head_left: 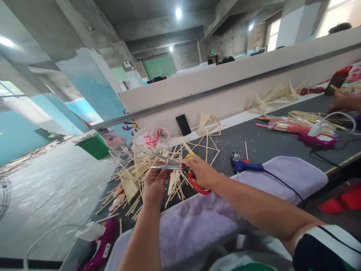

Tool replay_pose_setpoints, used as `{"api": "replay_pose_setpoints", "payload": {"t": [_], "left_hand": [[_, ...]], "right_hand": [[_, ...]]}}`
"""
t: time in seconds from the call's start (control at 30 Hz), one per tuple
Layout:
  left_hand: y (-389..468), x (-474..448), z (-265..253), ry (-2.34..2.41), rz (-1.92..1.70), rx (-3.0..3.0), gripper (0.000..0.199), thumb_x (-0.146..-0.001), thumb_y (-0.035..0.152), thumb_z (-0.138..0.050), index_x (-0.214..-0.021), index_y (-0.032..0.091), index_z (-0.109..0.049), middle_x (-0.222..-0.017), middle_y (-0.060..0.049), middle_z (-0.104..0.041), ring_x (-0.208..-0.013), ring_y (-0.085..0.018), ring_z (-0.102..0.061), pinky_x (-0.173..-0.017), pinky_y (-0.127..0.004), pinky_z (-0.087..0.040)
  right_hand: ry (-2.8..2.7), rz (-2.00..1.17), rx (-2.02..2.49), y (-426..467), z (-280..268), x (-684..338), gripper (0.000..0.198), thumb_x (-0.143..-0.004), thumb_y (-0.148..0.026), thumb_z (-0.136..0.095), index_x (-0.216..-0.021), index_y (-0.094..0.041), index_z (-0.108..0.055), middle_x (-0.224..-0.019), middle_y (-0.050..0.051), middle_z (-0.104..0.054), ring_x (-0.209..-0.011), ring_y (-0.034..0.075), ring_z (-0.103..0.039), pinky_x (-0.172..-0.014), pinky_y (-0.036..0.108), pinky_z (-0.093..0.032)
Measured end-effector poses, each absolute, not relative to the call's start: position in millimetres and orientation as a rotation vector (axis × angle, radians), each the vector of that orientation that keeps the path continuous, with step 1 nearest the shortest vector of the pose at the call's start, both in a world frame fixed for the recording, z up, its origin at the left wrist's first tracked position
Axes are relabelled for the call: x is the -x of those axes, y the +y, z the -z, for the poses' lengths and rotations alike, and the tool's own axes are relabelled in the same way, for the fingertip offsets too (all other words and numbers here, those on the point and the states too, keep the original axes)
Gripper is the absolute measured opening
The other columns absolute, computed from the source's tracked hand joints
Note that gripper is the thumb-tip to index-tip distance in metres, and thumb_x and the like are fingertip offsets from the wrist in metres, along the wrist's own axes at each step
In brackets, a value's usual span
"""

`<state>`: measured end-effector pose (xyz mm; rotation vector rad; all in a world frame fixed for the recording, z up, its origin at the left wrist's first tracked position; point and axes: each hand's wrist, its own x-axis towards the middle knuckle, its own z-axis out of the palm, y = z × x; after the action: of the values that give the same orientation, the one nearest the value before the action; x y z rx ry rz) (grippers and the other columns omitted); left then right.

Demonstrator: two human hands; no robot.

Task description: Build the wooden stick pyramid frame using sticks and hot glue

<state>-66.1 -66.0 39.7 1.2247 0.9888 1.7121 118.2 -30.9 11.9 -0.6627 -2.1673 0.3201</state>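
1. The right grip [200,171] was closed around the handles of the scissors [176,166], one loop red and the other yellow.
2. The scissors were held above the desk [254,137], over the near side of the pile, their blades parted and pointing left.
3. The left grip [155,186] was at the blades, its fingers bent in toward the lower one; whether it pinched anything could not be told, as the blade and fingers hid it.
4. Sticks [177,184], thin and pale, lay in a loose pile under and around both hands, many crossing one another.
5. Just beyond the scissors, a stick frame [207,148] stood on the desk; another frame [208,119] was near the partition [158,119].
6. The phone [183,125] leaned upright on the partition, between that far frame and a clear bag [152,138] with red bits inside.
7. The glue gun [248,166], blue with a black cord, lay to the right, touching the lilac cloth [194,222] along the desk's near edge.
8. Farther right, a co-worker's hand [345,101] was near a red-wrapped bundle [293,126] and a purple box [318,140] with a white plug.
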Motion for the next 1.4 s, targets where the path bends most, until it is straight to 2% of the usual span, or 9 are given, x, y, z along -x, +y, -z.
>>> {"api": "replay_pose_setpoints", "payload": {"t": [0.4,0.73,0.87,0.93,1.07,1.2,1.4], "left_hand": [[-63,76,-31,1.13,-1.703,-1.471,0.019,-0.072,0.026,-0.068,-0.087,0.017,-0.063,-0.074,-0.001,-0.064,-0.066,-0.011,-0.058,-0.061,-0.022,-0.046],[-65,79,-35,1.311,-1.585,-1.644,0.014,-0.074,0.027,-0.065,-0.084,0.017,-0.064,-0.072,0.0,-0.063,-0.065,-0.012,-0.058,-0.063,-0.023,-0.045],[-63,82,-33,1.364,-1.487,-1.653,0.015,-0.074,0.029,-0.064,-0.082,0.016,-0.066,-0.067,-0.001,-0.061,-0.061,-0.012,-0.056,-0.059,-0.023,-0.044],[-61,82,-32,1.359,-1.473,-1.62,0.017,-0.073,0.031,-0.064,-0.081,0.015,-0.066,-0.067,-0.001,-0.062,-0.058,-0.011,-0.055,-0.055,-0.022,-0.043],[-58,81,-30,1.342,-1.492,-1.541,0.019,-0.072,0.033,-0.065,-0.079,0.015,-0.065,-0.066,-0.001,-0.061,-0.055,-0.01,-0.053,-0.053,-0.021,-0.041],[-56,78,-29,1.376,-1.476,-1.51,0.022,-0.071,0.035,-0.065,-0.077,0.014,-0.065,-0.063,-0.001,-0.061,-0.053,-0.01,-0.052,-0.05,-0.02,-0.039],[-55,75,-27,1.43,-1.505,-1.53,0.022,-0.07,0.031,-0.065,-0.086,0.016,-0.063,-0.065,0.0,-0.062,-0.053,-0.01,-0.051,-0.05,-0.02,-0.038]], "right_hand": [[-2.24,-0.242,0.738,-31,-16,-119,0.055,-0.071,-0.017,-0.059,-0.124,-0.018,-0.043,-0.111,0.011,-0.052,-0.105,0.022,-0.046,-0.09,0.036,-0.039],[-2.29,-0.223,0.777,-31,-15,-118,0.055,-0.074,-0.02,-0.058,-0.127,-0.016,-0.041,-0.111,0.011,-0.052,-0.104,0.021,-0.048,-0.089,0.034,-0.04],[-2.284,-0.219,0.812,-32,-14,-117,0.042,-0.082,-0.029,-0.052,-0.121,-0.016,-0.045,-0.104,0.01,-0.055,-0.1,0.02,-0.049,-0.088,0.033,-0.04],[-2.305,-0.216,0.842,-32,-15,-117,0.039,-0.082,-0.029,-0.052,-0.118,-0.016,-0.048,-0.103,0.01,-0.056,-0.098,0.02,-0.051,-0.086,0.032,-0.041],[-2.356,-0.194,0.926,-33,-17,-119,0.039,-0.076,-0.021,-0.053,-0.114,-0.018,-0.05,-0.101,0.009,-0.058,-0.097,0.021,-0.053,-0.084,0.031,-0.041],[-2.37,-0.185,0.984,-33,-18,-120,0.039,-0.077,-0.023,-0.051,-0.116,-0.02,-0.049,-0.104,0.009,-0.059,-0.098,0.021,-0.054,-0.084,0.032,-0.041],[-2.366,-0.221,1.075,-33,-16,-118,0.039,-0.079,-0.024,-0.049,-0.118,-0.023,-0.048,-0.107,0.008,-0.059,-0.101,0.021,-0.055,-0.084,0.032,-0.042]]}}
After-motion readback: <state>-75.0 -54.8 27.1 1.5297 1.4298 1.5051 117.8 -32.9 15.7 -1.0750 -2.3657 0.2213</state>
